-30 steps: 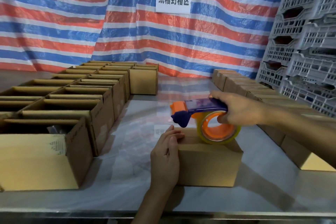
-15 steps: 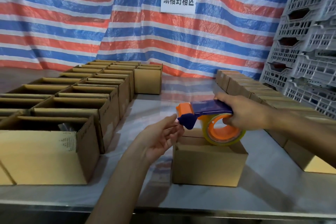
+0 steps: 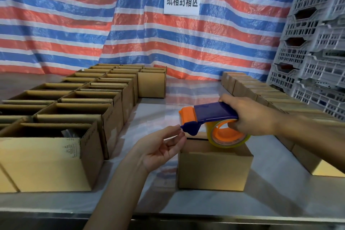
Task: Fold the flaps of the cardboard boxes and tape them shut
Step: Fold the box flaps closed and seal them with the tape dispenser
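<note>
While the right hand [image 3: 252,117] grips the tape dispenser [image 3: 211,112] by its blue handle, the tape roll [image 3: 228,141] hangs at the top of the cardboard box [image 3: 214,170], over its right half; contact cannot be confirmed. The box stands on the desk [image 3: 261,201] with its flaps folded down. Its seam [image 3: 196,139] runs left to right, and the dispenser nose points along it toward the box's left edge. The left hand [image 3: 158,149], palm up, lies beside that edge, fingertips at the nose; whether they pinch the clear tape end cannot be determined. The tape end probably needs anchoring over the left edge, and the left hand is nearer. Open boxes [image 3: 74,117] stand left of the box.
</note>
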